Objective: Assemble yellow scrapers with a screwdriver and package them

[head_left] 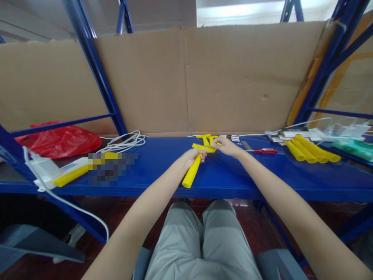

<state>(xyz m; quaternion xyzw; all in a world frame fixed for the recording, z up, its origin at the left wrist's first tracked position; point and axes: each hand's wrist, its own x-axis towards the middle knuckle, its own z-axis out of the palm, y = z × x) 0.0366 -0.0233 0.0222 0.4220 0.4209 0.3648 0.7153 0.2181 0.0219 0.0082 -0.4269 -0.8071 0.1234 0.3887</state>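
Observation:
My left hand [196, 154] is closed around a yellow T-shaped tool [191, 173], just under its crosspiece. The tool's thick round handle slants down toward the table's front edge. At the right end of the crosspiece, my right hand [224, 145] has its fingers pinched together. Whatever is between those fingertips is too small to make out. Directly behind the hands lie a couple of yellow T-shaped heads [205, 139]. A screwdriver with a red handle [265, 151] rests on the table to the right of my right hand.
Several yellow tubes [310, 149] lie on the blue table [157, 167] at the right. On the left are a red plastic bag [62, 140], a coiled white cable [125, 142] and another yellow tube [71, 176]. Cardboard [145, 81] walls off the back between blue posts.

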